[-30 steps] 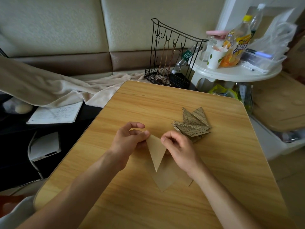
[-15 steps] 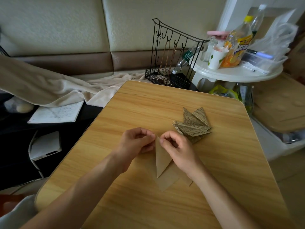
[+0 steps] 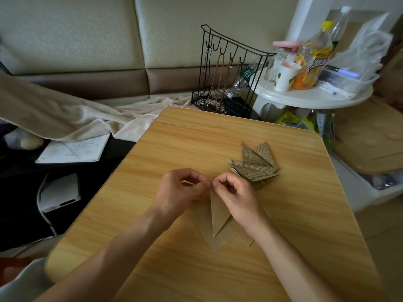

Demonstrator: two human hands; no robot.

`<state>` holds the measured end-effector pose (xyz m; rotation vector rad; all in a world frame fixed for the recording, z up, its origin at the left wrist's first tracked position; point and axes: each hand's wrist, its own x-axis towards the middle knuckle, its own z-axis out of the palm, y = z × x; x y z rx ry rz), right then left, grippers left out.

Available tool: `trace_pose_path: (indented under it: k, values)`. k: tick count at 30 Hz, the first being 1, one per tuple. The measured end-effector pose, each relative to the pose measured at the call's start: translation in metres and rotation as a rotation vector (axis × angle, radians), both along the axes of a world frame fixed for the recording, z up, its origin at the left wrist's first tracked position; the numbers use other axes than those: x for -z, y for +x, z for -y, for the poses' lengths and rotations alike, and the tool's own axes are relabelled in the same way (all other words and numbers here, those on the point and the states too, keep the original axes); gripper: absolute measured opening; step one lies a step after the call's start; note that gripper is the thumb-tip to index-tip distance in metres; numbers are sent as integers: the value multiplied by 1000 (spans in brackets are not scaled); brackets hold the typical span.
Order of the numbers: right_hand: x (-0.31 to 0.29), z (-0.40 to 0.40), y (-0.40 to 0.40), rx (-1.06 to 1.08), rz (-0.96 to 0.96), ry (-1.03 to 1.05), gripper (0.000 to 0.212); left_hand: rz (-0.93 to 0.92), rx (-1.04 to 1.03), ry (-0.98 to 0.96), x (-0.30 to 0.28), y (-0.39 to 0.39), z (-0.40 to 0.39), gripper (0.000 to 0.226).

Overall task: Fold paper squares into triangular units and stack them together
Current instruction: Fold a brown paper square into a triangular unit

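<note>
A light wood-grain table (image 3: 294, 214) with rounded corners fills the middle of the view. On it, the left hand (image 3: 181, 190) and the right hand (image 3: 235, 195) meet fingertip to fingertip, each pinching the top of a plain brown folded paper (image 3: 218, 216) whose point aims toward the person. More brown paper (image 3: 220, 241) lies flat under it on the table. Just beyond the right hand sits a fanned stack of newsprint triangles (image 3: 254, 165).

Behind the table stands a black wire rack (image 3: 229, 73) with hooks, before a padded cream and brown wall. A beige blanket (image 3: 65, 114) drapes to the left, above an open notebook (image 3: 74, 149) and a white box (image 3: 60, 192) with a cable. To the right, a round white side table (image 3: 309, 98) carries an orange drink bottle (image 3: 311, 59), a paper cup (image 3: 284, 78) and clear plastic containers.
</note>
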<state>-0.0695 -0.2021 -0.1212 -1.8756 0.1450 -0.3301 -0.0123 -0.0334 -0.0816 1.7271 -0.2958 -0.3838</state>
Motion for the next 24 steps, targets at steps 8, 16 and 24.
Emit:
trace_pose_path:
  k: [8,16,24]
  values:
    - [-2,-1,-1,-39,34,-2,14,-107,-33,-30,1,0,0,3]
    - [-1,-1,-1,-45,4,-8,14,-151,12,-54,-1,1,0,9]
    - [1,1,-1,-44,-9,-38,16,-108,-57,-56,1,4,0,15]
